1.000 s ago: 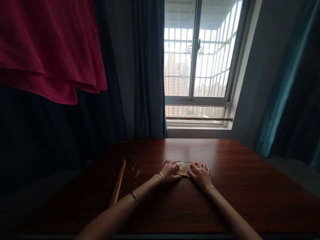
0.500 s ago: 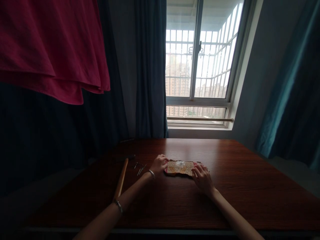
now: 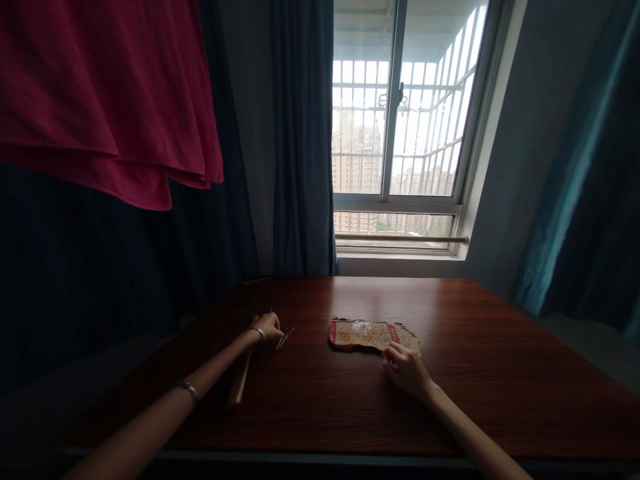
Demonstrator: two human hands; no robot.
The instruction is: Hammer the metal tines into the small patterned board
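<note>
A small flat patterned piece [image 3: 367, 333], tan with red ends, lies on the dark wooden table [image 3: 475, 373]. My right hand [image 3: 404, 367] rests just in front of its right end, fingers curled, fingertips touching its near edge. My left hand [image 3: 267, 325] has reached to the left and sits on several thin metal pins or needles [image 3: 285, 338], its fingers bent over them; whether it grips one is unclear. A long wooden-handled tool [image 3: 239, 380] lies under my left wrist.
A window [image 3: 400, 127] with bars lies straight ahead behind the table. Dark blue curtains [image 3: 300, 147] hang on both sides. Red cloth [image 3: 100, 93] hangs at the upper left.
Both hands left the top of the patterned piece. My left hand went left to the metal pins. My right hand slid back to the piece's near right edge.
</note>
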